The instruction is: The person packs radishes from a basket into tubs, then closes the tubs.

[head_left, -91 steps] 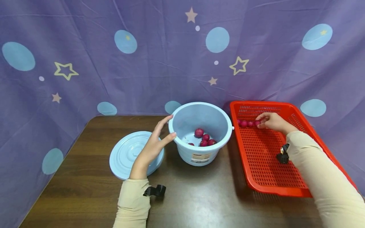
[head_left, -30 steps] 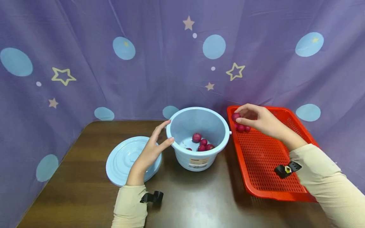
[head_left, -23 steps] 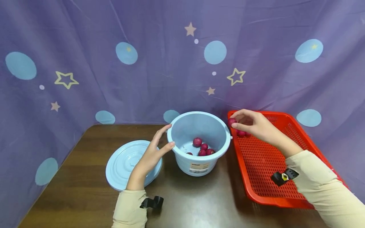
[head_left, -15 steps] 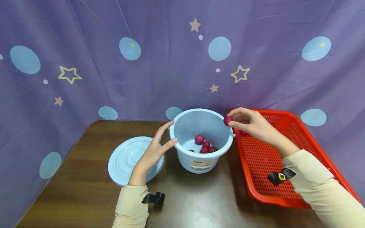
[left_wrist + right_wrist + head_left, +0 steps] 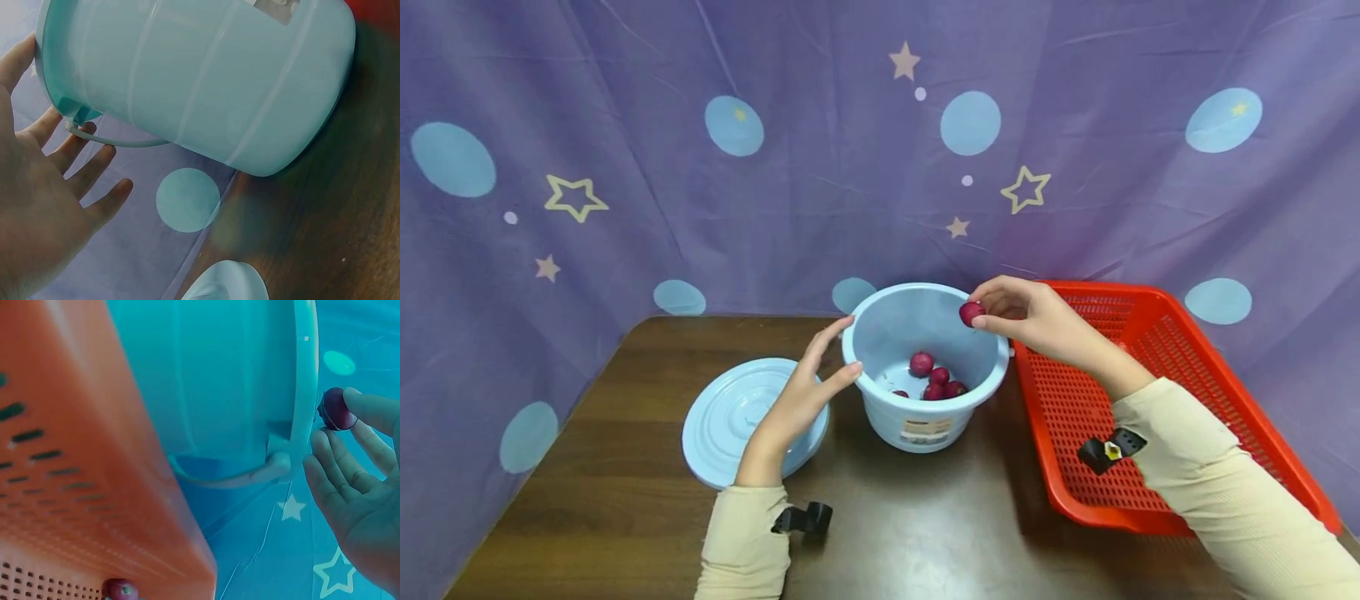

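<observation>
Purple cloth [image 5: 820, 208], printed with blue ovals and stars, hung behind a brown wooden table [image 5: 587, 500]. At the left of the table lay a round pale-blue lid [image 5: 722, 425], flat, its right part hidden from the head camera by the person's left hand [image 5: 793, 408]. That hand reached out of a cream sleeve [image 5: 741, 550] with a black mount [image 5: 805, 518] at the cuff. Its fingers were straight and spread, the tips of thumb and forefinger resting at the rim of the pale-blue bucket [image 5: 880, 417]; the left wrist view showed the other fingers apart, near the thin handle [image 5: 125, 144].

The bucket stood upright in the middle, a printed label [image 5: 927, 431] on its front. On its floor sat a loose group of dark red radishes [image 5: 921, 364], five in sight, one mostly hidden by the near rim.

Further right, the right hand [image 5: 1045, 321] pinched a single radish [image 5: 972, 313] between thumb and fingertips, holding it over the right side of the bucket's mouth. The arm behind it crossed above a red slotted basket [image 5: 1075, 417] standing just beside the bucket. One more radish, which I'll call the basket radish [image 5: 122, 589], lay inside against the basket's wall.
</observation>
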`<control>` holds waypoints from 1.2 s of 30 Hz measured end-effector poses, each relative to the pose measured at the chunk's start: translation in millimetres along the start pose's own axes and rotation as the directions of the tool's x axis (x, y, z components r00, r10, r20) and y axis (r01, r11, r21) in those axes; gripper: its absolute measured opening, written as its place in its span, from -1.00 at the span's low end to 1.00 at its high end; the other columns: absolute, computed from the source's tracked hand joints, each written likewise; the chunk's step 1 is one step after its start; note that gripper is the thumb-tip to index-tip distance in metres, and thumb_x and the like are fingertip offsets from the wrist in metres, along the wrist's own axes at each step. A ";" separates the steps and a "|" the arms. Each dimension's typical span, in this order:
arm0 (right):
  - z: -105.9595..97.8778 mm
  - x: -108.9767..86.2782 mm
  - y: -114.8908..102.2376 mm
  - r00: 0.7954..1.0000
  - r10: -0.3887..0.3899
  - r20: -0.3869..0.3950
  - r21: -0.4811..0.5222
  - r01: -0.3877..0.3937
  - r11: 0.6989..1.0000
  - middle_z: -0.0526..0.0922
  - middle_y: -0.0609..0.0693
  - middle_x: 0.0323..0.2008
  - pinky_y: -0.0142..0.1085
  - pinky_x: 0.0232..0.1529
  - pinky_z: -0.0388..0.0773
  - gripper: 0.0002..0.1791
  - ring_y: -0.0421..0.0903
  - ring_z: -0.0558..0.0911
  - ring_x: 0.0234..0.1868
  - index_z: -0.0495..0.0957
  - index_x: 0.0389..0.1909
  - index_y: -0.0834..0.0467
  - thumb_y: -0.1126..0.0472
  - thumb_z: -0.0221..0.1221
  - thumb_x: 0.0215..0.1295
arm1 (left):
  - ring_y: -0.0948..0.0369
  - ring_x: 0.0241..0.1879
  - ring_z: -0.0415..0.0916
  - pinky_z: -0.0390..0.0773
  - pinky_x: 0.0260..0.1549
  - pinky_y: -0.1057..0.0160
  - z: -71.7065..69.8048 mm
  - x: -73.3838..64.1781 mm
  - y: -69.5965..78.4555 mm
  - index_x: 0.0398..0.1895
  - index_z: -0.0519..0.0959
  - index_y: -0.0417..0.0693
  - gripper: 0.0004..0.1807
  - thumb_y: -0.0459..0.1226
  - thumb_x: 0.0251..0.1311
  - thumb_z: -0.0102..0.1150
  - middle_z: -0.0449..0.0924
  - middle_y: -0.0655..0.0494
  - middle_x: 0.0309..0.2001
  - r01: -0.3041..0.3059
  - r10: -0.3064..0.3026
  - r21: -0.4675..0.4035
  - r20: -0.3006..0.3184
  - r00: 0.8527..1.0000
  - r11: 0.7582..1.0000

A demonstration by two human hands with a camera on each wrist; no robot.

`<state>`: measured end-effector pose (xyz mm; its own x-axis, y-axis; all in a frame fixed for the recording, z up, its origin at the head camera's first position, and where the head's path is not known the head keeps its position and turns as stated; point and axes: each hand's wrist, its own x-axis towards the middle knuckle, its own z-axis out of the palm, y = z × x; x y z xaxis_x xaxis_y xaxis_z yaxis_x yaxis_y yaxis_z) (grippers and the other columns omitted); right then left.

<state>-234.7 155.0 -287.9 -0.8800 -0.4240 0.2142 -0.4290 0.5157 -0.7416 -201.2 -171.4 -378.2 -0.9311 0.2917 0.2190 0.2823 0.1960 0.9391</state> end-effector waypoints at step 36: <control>-9.0 5.0 2.6 0.999 -0.036 -0.014 -0.049 0.035 0.998 0.69 0.06 -0.16 -0.28 -0.15 0.54 -0.69 -0.05 0.65 -0.18 0.61 0.08 0.19 0.18 0.26 0.36 | 0.10 0.44 0.01 0.02 0.36 -0.14 1.7 -0.9 0.9 0.52 0.17 0.20 -0.32 -0.16 0.36 0.14 0.09 0.14 0.47 -0.038 0.038 -0.003 -0.012 0.999 0.999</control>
<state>-242.1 160.9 -283.1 -0.8667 -0.4320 0.2494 -0.4692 0.5363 -0.7016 -199.8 -169.9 -378.0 -0.9223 0.2879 0.2580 0.3171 0.1816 0.9308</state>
